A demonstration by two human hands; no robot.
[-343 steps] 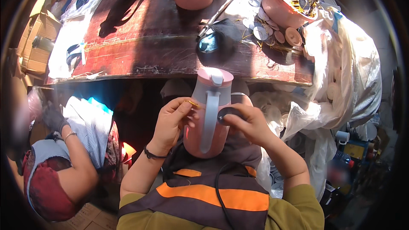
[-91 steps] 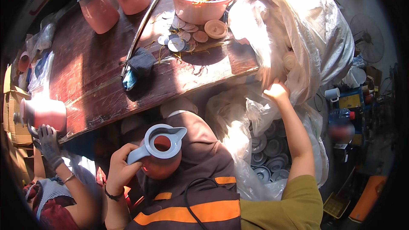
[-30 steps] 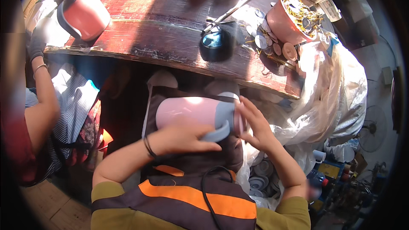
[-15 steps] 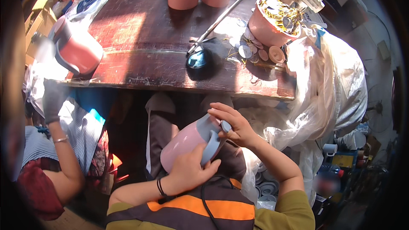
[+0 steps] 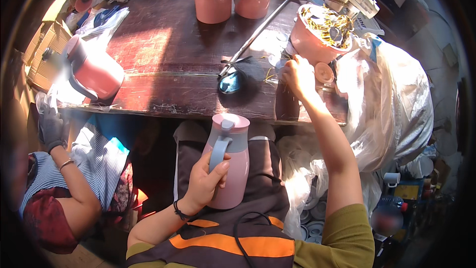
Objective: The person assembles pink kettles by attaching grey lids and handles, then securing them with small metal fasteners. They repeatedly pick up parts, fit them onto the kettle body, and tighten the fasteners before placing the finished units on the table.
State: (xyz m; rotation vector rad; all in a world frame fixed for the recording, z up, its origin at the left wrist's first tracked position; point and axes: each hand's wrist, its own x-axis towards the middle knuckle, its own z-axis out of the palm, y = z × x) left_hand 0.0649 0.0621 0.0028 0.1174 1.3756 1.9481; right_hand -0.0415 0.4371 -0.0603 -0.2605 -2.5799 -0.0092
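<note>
A pink vacuum jug with a grey collar and pink lid stands upright on my lap. My left hand is closed around its grey handle. On the table, my right hand has its fingers bent together over a pile of small round tags, beside a pink tub heaped with gold ties and tags. What its fingertips pinch, if anything, is hidden. A round peach-coloured cap lies just right of that hand.
A metal rod with a dark-wrapped, shiny end lies across the table. Two pink jugs stand at the back. At left, a co-worker's gloved hand is near a tilted pink jug. Large plastic bags bulge at right.
The jug has gone from tilted to upright, and my left hand now grips its handle. My right hand has left the lid and reached forward to the tags on the table.
</note>
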